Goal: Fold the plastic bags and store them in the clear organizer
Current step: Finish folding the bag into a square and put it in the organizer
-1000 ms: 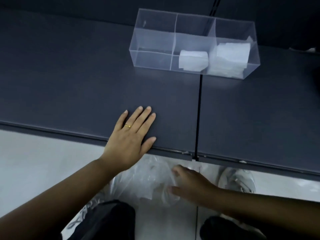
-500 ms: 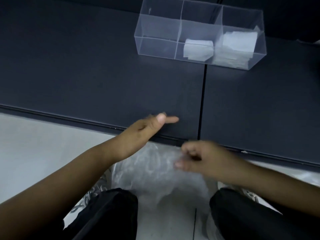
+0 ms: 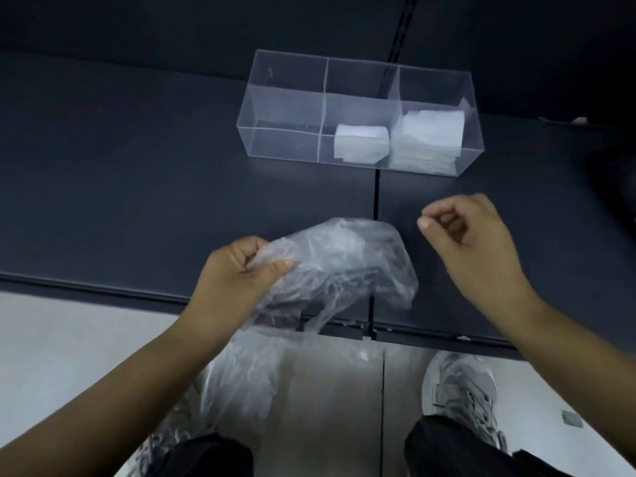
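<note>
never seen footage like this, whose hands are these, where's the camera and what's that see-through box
No robot here: a person works with bare hands, filmed by one camera on their head, looking forward and down. The left hand grips a crumpled clear bag over the near edge of the dark table. The right hand hovers beside it, fingers curled, nothing visible in it. Farther back stands the clear organizer, split in three: one folded bag lies in its middle compartment, a stack in the right one.
</note>
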